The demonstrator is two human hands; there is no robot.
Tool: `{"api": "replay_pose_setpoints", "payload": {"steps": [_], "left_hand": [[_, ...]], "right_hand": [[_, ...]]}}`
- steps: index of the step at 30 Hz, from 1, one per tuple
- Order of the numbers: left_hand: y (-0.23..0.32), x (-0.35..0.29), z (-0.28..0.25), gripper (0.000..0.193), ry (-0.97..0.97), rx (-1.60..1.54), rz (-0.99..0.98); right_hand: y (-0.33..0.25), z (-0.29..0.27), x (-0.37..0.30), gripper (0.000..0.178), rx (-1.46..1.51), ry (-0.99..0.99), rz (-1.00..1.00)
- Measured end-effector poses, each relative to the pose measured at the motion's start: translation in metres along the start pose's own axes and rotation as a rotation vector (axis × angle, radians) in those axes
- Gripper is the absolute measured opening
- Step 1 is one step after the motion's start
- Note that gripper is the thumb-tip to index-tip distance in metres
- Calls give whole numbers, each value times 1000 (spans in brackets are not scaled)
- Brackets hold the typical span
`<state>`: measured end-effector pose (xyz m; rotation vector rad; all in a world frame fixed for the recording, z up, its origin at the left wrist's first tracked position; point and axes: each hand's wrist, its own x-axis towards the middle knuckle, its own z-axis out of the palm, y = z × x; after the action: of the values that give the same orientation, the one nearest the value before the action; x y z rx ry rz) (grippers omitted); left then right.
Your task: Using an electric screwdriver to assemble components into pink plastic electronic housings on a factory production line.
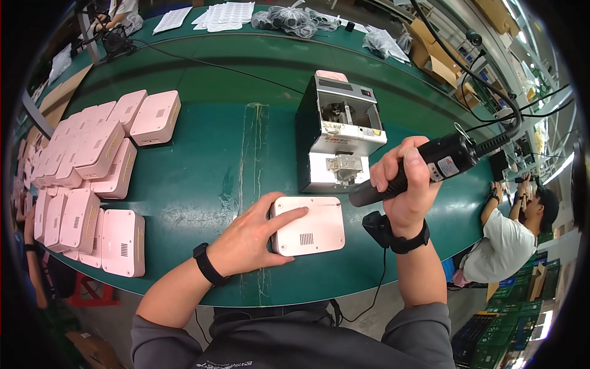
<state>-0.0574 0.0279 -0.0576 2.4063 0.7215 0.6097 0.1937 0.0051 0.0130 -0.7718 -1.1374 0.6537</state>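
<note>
A green bench (203, 178) runs through a factory line, another worker seated off to the right and sheets and bagged parts lying at the far edge. I have my left hand (255, 237) spread flat, fingers pressed on the near-left corner of a pink case (310, 226) that lies vent side up just in front of me. My right hand (405, 184) is wrapped tight around a black electric screwdriver (424, 169), its tip pointing down and left, just above the case's far-right corner and close to the screw feeder (338, 138) behind it. A stack of like pink cases (92, 184) sits well apart to my left. To do this well, I judge I should keep the case pinned so it cannot turn, bring the driver upright over the screw hole, and press straight down. Whether a screw sits on the bit, I cannot tell.
</note>
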Motion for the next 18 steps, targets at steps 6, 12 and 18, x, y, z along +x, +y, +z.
{"api": "replay_pose_setpoints", "payload": {"steps": [6, 12, 18], "left_hand": [[-2, -3, -1, 84, -12, 31, 5], [5, -7, -4, 82, -12, 24, -18], [3, -7, 0, 85, -43, 13, -34]], "right_hand": [[-4, 2, 5, 20, 5, -18, 28], [-28, 9, 25, 17, 54, 66, -109], [-18, 12, 37, 19, -76, 51, -64]]}}
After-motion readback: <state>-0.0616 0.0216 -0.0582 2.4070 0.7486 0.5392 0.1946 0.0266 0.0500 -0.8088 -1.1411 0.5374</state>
